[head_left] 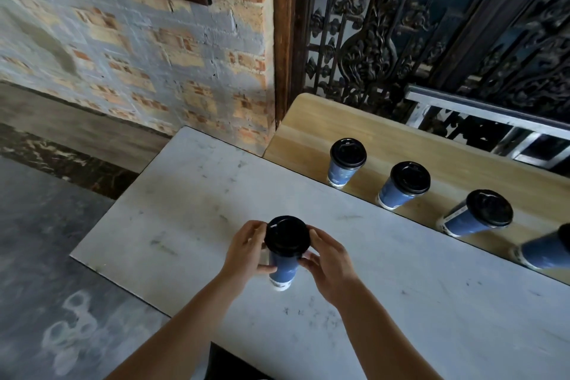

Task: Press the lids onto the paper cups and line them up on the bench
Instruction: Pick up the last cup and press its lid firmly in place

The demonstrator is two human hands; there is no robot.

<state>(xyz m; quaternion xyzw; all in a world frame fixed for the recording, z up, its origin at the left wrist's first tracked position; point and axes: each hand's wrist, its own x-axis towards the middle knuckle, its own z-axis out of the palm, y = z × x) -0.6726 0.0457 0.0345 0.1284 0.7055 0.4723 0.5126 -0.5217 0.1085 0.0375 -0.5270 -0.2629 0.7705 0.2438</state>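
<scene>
1. Blue paper cup [283, 268] with a black lid [287, 236] stands on the pale marble table [401, 302], caught between both hands. It has not yet joined the row on the bench.
2. What could go wrong: uneven pressure from one side could tip the tall, narrow cup away from the grip. Squeezing the paper wall too hard could buckle it and keep the lid from seating all round. Whether the lid is fully snapped on cannot be told from above; a half-seated lid could pop off when the cup is lifted.
3. The left hand [245, 251] wraps the left side. Its fingers curl around the lid rim at the far side and its thumb presses the cup wall below the lid.
4. The right hand [328, 262] mirrors it, with fingertips on the lid edge and thumb against the cup wall. Both grips are narrow, closed on the cup and lid, with nothing else held.
5. Beyond and to the right of the grip, the wooden bench [385, 133] carries lidded cups in a line: one [342, 171] farthest, a second [398, 191], and a third [472, 216]. A fourth [546, 250] is cut off at the picture's edge.
6. The carry across to the bench will need a firm hold low on the cup wall, I judge, not on the lid alone.
</scene>
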